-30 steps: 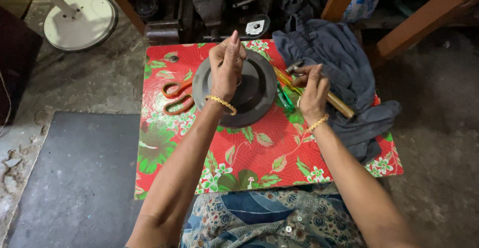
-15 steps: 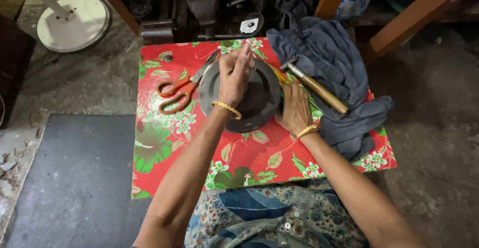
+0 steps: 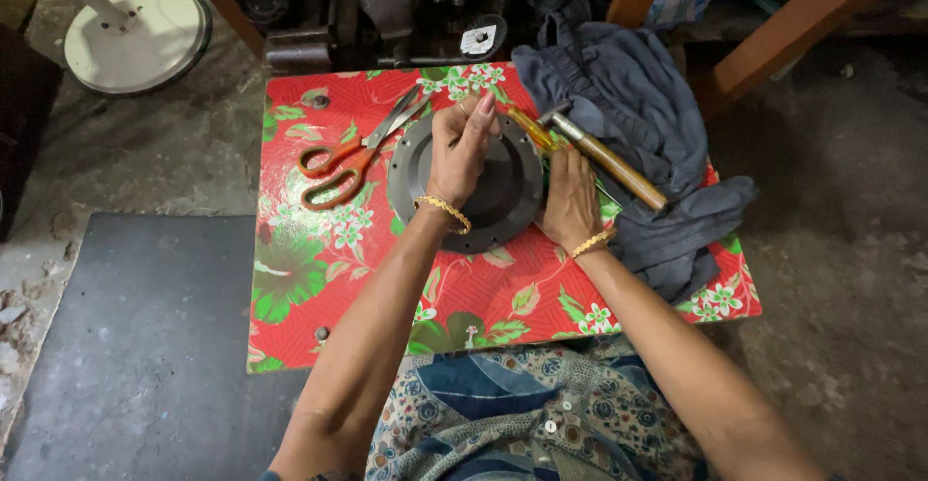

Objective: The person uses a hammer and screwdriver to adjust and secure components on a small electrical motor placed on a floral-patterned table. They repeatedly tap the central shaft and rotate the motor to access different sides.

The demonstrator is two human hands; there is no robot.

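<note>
A dark grey round metal plate [image 3: 512, 201] lies on a low table covered with a red flowered cloth [image 3: 319, 278]. My left hand [image 3: 462, 147] rests on the middle of the plate, fingers together and stretched toward the far rim. My right hand [image 3: 570, 196] lies flat at the plate's right edge, fingers spread, holding nothing. A hammer with a wooden handle [image 3: 609, 162] lies just right of it, its head toward the back. Orange-handled scissors [image 3: 353, 157] lie left of the plate. A yellow-handled tool [image 3: 527, 125] shows behind the plate.
A dark blue-grey cloth [image 3: 638, 123] is heaped on the table's right side. Dark metal machine parts [image 3: 387, 7] crowd the back edge. A white round base on a pole [image 3: 135, 36] stands at far left, a dark mat [image 3: 126, 346] on the floor. Wooden legs [image 3: 802, 27] slant at right.
My right hand let go of the hammer and came down flat beside the plate's right edge. My left hand stays on the plate. The view shifted slightly.
</note>
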